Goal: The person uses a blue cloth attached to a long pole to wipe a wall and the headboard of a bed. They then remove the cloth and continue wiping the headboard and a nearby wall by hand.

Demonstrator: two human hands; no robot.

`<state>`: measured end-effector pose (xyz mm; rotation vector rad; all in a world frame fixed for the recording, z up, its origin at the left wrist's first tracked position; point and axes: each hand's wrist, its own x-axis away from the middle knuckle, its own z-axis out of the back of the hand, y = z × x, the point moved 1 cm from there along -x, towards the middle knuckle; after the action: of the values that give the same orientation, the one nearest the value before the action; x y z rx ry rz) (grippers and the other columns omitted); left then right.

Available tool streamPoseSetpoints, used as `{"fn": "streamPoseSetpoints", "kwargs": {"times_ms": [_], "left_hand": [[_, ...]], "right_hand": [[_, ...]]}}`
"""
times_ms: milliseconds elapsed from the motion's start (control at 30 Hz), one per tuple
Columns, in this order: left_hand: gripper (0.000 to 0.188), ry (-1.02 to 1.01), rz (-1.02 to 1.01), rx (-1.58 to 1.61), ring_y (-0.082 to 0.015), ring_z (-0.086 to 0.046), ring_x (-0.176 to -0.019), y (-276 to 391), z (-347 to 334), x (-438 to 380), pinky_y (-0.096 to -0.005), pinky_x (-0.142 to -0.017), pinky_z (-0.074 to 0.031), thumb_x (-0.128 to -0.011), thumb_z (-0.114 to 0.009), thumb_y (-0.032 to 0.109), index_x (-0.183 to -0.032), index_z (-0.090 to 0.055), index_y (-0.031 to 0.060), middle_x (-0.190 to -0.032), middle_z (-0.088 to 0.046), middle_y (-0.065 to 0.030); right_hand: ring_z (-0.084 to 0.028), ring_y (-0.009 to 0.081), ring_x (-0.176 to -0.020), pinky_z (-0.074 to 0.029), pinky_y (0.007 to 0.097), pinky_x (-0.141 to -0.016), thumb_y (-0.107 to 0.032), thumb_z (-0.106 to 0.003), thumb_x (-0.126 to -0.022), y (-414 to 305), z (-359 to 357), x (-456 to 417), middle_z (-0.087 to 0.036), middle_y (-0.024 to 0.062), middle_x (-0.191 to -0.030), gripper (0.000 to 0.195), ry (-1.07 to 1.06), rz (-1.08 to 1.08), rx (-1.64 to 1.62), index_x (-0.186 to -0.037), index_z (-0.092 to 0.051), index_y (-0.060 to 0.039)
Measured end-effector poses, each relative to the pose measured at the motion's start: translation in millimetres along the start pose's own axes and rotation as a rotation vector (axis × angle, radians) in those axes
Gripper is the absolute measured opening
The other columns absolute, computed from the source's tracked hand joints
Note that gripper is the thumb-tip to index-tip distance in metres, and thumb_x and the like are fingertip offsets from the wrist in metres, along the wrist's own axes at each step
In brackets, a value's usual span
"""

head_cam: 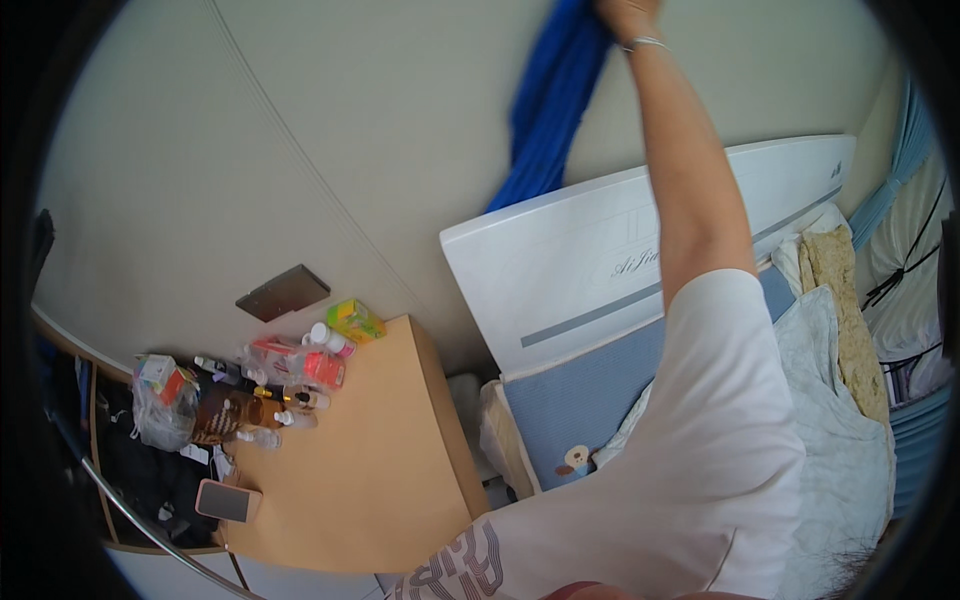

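Observation:
My raised right arm reaches up past the headboard, and my right hand [628,13] is gripping a length of blue cloth [559,105] at the top edge of the view. The fingers are partly cut off by that edge. From the hand the cloth falls in folds, and its lower end goes out of sight behind the white headboard [585,225], which bears lettering and a grey stripe. A thin silver bracelet [646,42] circles my wrist. My left hand is out of view.
Below the headboard lies a blue bed mat [577,397] with a rumpled pale quilt [832,465]. Left stands a wooden table [360,465] with several bottles, a yellow-green carton [356,321], a plastic bag [165,420] and a pink-edged phone-like item [225,501]. Light-blue curtains [889,195] hang at right.

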<state>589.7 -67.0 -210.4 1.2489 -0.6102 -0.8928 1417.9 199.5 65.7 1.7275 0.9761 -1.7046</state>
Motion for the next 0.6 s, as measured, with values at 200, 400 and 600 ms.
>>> {"fn": "streamPoseSetpoints", "kwargs": {"times_ms": [200, 400, 600], "left_hand": [[0.015, 0.115, -0.002, 0.041, -0.0094, -0.036, -0.04, -49, 41, -5, -0.0241, -0.038, -0.029, -0.077, -0.06, 0.002, -0.073, -0.047, 0.0082, -0.052, -0.041, 0.0003], [0.015, 0.277, 0.03, 0.087, -0.0061, -0.032, -0.035, -25, 38, -14, -0.0217, -0.033, -0.022, -0.075, -0.062, 0.002, -0.078, -0.049, 0.0079, -0.053, -0.041, 0.0025], [0.017, 0.254, -0.001, 0.118, -0.0058, -0.031, -0.035, -23, 38, -14, -0.0213, -0.033, -0.022, -0.074, -0.063, -0.001, -0.075, -0.048, 0.0085, -0.052, -0.04, 0.0029]], "right_hand": [[-0.058, 0.0248, -0.073, -0.048, 0.0379, -0.065, -0.013, -0.052, -0.085, 159, 2, 133, -0.061, 0.0116, -0.081, 0.014, 0.087, -0.11, -0.249, -0.085, -0.062, -0.004], [-0.055, 0.0153, -0.086, -0.046, 0.0309, -0.078, -0.026, -0.051, -0.094, 111, 65, 187, -0.063, 0.0092, -0.1, 0.032, -0.097, -1.123, -0.886, -0.107, -0.059, 0.0029], [-0.05, 0.0104, -0.08, -0.043, 0.027, -0.073, -0.021, -0.053, -0.095, 6, 84, 152, -0.061, 0.0022, -0.089, 0.025, -0.294, -0.738, -0.86, -0.102, -0.061, 0.0007]]}}
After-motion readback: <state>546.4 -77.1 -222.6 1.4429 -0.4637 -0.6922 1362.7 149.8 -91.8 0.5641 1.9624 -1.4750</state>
